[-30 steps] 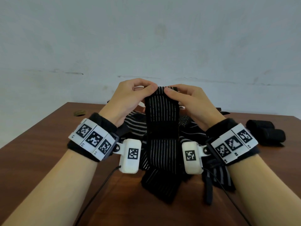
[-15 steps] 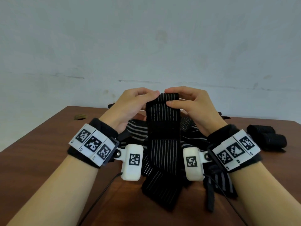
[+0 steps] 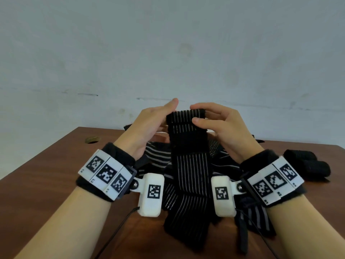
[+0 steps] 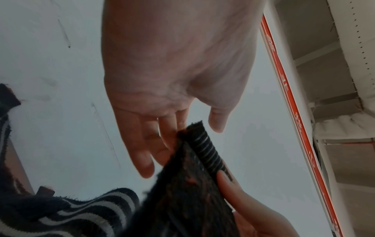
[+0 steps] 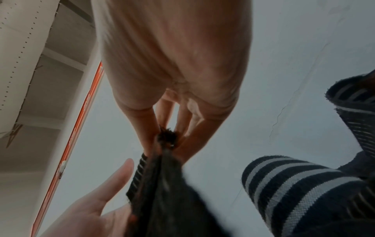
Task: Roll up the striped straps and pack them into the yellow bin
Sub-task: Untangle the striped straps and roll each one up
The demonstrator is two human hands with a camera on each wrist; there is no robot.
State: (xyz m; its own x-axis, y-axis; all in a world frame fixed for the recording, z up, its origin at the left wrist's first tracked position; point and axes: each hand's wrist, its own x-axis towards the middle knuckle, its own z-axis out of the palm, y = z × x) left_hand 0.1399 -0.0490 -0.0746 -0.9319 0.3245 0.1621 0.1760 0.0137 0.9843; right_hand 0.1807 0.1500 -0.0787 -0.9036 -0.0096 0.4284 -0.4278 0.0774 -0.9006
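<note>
The head view looks forward and slightly down from above both forearms, taking in the brown table (image 3: 46, 165) and a pale wall (image 3: 168, 43) filling the upper half. The left hand (image 3: 149, 124) sits at about 10 o'clock from centre, the right hand (image 3: 222, 126) at about 2 o'clock, with a striped strap (image 3: 188, 139) between them. Each wrist view looks upward from under its own palm, very close. The left wrist view shows the left hand (image 4: 172, 72) at 12 o'clock and the strap (image 4: 194, 184) at 6 o'clock. The right wrist view mirrors this, with the right hand (image 5: 172, 64) above and the strap (image 5: 162, 192) below. All three views share the strap's top end and both hands.
</note>
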